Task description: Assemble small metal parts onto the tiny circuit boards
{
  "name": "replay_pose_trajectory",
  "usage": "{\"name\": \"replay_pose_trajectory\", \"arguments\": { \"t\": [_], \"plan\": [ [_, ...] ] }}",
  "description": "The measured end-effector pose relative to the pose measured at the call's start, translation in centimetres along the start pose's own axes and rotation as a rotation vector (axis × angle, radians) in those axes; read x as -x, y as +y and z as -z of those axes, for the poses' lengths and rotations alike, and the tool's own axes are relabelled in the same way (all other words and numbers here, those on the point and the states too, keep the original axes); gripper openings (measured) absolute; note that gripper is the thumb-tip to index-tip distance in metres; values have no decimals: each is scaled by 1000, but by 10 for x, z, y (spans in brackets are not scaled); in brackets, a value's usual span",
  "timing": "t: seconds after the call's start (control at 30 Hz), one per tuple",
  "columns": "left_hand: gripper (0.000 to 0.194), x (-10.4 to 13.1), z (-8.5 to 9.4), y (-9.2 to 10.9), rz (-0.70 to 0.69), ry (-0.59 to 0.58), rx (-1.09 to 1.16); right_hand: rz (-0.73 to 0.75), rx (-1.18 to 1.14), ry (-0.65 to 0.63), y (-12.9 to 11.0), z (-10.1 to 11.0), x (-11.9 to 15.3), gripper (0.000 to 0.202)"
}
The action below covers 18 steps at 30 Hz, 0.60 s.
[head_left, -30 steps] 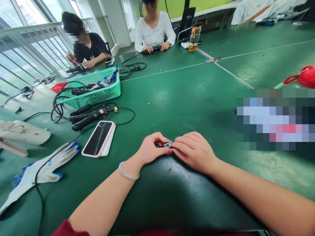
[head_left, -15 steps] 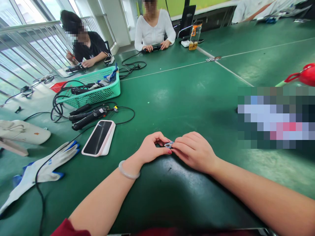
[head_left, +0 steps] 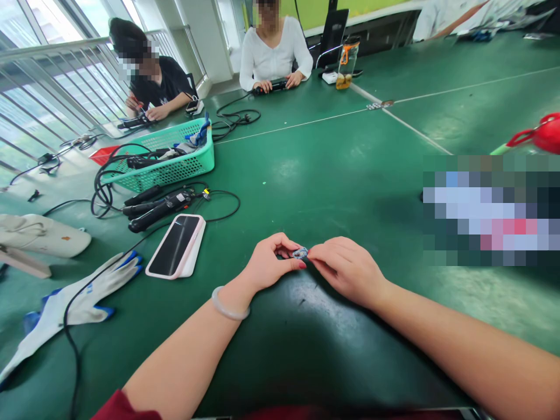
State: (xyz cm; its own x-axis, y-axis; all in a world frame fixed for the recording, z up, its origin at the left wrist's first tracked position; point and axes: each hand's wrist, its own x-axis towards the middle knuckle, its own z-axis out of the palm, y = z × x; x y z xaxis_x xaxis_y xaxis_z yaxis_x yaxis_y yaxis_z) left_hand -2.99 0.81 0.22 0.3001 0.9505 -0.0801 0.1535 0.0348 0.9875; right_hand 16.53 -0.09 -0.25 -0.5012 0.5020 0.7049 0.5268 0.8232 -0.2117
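Between my hands is a small blue-and-silver piece [head_left: 300, 253], too small to name. My left hand [head_left: 273, 262] pinches it between thumb and fingers. At its right end, my right hand [head_left: 347, 268] has its fingertips pressed together, right beside the piece; whether they grip part of it is hidden. Both hands are low over the green table [head_left: 306, 198]. Left of my left hand lies a phone [head_left: 175, 245] in a pink case, on top of something white.
A green basket [head_left: 170, 169] holds cables, gloves and black tools. Black corded tools [head_left: 161, 207] lie before it, a white-and-blue glove [head_left: 83, 291] at left. Two people [head_left: 275, 52] [head_left: 160, 81] sit across the table. A bottle [head_left: 347, 64] stands far back; a blurred-out patch [head_left: 494, 204] is at right.
My right fingertips have drawn slightly to the right, so more of the small piece shows. The person at far left has shifted a hand toward the black tool.
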Motion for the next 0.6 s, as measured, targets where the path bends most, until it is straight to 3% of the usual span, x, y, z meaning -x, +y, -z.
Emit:
{"name": "replay_pose_trajectory", "arguments": {
  "t": [0.23,0.6],
  "plan": [
    [30,0,0,0,-47,56,-148,-90,-34,-33,1,-3,2,13],
    [28,2,-1,2,-84,48,-197,-50,-35,-27,3,-7,4,14]
  ]
}}
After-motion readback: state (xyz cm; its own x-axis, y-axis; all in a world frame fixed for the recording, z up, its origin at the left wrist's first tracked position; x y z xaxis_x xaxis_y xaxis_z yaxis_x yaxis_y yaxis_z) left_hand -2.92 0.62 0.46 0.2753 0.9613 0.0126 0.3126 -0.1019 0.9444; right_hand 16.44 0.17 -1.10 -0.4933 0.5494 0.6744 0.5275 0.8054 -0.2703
